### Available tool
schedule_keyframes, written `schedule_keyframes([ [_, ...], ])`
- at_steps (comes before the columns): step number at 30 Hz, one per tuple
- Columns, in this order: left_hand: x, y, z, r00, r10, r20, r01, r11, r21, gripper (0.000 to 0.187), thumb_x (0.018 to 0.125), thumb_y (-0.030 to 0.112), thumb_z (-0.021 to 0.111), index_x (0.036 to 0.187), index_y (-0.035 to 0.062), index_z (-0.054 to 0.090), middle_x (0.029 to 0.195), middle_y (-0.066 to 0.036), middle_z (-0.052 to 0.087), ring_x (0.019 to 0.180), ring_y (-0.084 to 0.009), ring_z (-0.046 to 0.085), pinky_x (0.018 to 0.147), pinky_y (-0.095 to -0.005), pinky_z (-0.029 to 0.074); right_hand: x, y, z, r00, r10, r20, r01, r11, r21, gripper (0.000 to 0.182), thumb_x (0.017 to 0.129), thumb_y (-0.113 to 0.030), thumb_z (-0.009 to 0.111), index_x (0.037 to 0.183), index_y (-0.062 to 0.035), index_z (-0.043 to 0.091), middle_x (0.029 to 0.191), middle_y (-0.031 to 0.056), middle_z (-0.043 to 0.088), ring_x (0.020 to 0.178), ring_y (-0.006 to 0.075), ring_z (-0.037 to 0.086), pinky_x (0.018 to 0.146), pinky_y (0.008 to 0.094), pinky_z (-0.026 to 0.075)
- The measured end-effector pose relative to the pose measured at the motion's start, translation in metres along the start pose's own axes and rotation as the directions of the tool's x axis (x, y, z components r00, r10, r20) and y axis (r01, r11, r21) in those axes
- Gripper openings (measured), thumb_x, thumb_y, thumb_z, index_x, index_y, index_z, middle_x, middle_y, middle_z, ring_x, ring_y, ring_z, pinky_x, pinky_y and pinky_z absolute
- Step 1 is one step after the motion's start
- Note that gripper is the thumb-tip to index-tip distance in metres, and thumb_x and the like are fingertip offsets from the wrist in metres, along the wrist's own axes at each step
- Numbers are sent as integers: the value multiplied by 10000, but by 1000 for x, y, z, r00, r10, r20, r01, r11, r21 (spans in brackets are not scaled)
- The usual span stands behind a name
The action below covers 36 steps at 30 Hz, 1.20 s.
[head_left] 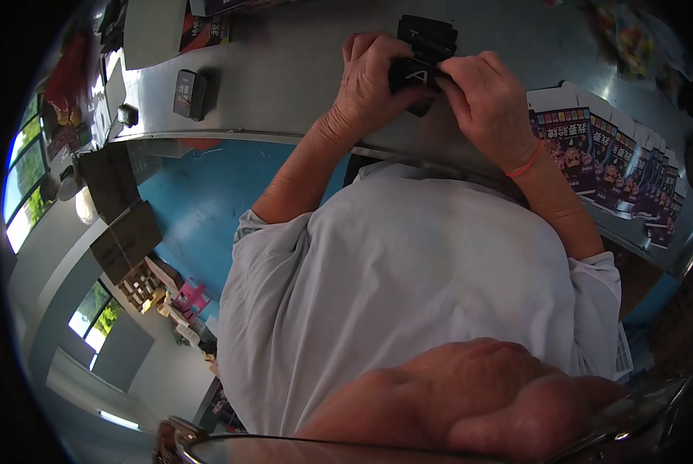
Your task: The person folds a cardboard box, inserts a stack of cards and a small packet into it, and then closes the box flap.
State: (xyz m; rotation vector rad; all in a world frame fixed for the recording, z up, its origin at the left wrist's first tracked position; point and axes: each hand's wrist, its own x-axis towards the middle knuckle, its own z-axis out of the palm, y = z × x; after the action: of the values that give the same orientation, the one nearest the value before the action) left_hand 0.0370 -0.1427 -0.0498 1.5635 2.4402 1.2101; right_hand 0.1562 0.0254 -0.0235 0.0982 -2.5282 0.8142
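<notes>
Both hands meet over the metal table, at a small black piece printed with a white letter A. My left hand grips its left side, with the thumb bent along the near edge. At the right end, my right hand pinches with thumb and fingertips. Just beyond lies a small stack of black pieces with white marks, overlapping the held one in this view. Fingers hide part of what I hold, and I cannot tell whether it is a card or a box.
Overlapping rows of printed dark cartons lie on the metal table at right. A small dark box with white characters stands at left. Behind it is a larger printed carton. Colourful small items sit at the far right.
</notes>
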Motion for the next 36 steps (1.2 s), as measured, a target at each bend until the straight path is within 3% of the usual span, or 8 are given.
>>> schedule_keyframes([
  [4, 5, 11, -6, 998, 21, 53, -22, 999, 27, 567, 665, 182, 843, 1122, 115, 514, 973, -63, 621, 969, -293, 577, 910, -407, 429, -5, 2, -2, 989, 137, 48, -143, 977, 158, 171, 814, -27, 669, 953, -65, 576, 813, 84, 609, 724, 257, 578, 655, 347, 488],
  [10, 19, 36, -18, 950, -293, 110, 313, 870, -381, 469, 839, 81, 725, 1246, 60, 493, 1008, -98, 666, 865, -177, 670, 773, -274, 534, -3, 8, -10, 955, 295, -17, -263, 877, 402, 131, 848, -13, 658, 951, -50, 587, 776, 74, 620, 700, 236, 609, 601, 325, 477],
  [13, 24, 37, -17, 916, -367, 163, 399, 784, -476, 322, 860, 111, 700, 1143, 28, 570, 892, -85, 687, 751, -135, 652, 687, -280, 529, -1, 8, -19, 940, 342, -22, -296, 842, 451, 99, 880, -39, 651, 956, -36, 587, 764, 76, 635, 688, 195, 632, 589, 301, 477],
  [16, 19, 28, -16, 801, -460, 384, 599, 620, -507, 215, 874, 127, 698, 1043, 15, 624, 817, -37, 671, 726, -69, 615, 646, -245, 519, -3, 12, -26, 918, 396, 13, -354, 806, 474, 90, 906, -67, 642, 955, -20, 583, 757, 79, 650, 657, 160, 632, 591, 281, 484],
  [21, 24, 45, -12, 779, -503, 375, 627, 620, -472, 166, 884, 169, 700, 925, 19, 641, 729, 3, 627, 653, -39, 568, 570, -214, 491, -7, 11, -25, 914, 406, 23, -332, 712, 618, 106, 920, -93, 636, 972, -10, 595, 765, 78, 668, 643, 150, 631, 596, 268, 491],
  [28, 31, 52, -8, 773, -499, 392, 633, 645, -429, 187, 905, 190, 691, 945, 20, 625, 811, 0, 646, 708, -33, 593, 575, -220, 533, -8, 11, -48, 912, 393, 114, -397, 780, 483, 133, 930, -122, 629, 990, -6, 607, 754, 97, 672, 657, 159, 646, 606, 277, 496],
  [31, 35, 67, -15, 764, -492, 418, 636, 461, -619, 189, 912, 198, 682, 935, 20, 623, 805, -1, 647, 693, -39, 601, 560, -223, 535, -12, 14, -52, 905, 412, 101, -409, 784, 466, 141, 931, -132, 629, 986, -5, 610, 755, 97, 673, 665, 161, 646, 614, 279, 497],
  [36, 34, 63, -13, 771, -498, 397, 633, 537, -558, 186, 914, 205, 680, 918, 28, 622, 786, 5, 638, 665, -44, 608, 521, -217, 527, -16, 12, -58, 903, 416, 104, -411, 768, 492, 145, 934, -137, 628, 999, -9, 616, 765, 88, 677, 680, 135, 635, 624, 271, 494],
])
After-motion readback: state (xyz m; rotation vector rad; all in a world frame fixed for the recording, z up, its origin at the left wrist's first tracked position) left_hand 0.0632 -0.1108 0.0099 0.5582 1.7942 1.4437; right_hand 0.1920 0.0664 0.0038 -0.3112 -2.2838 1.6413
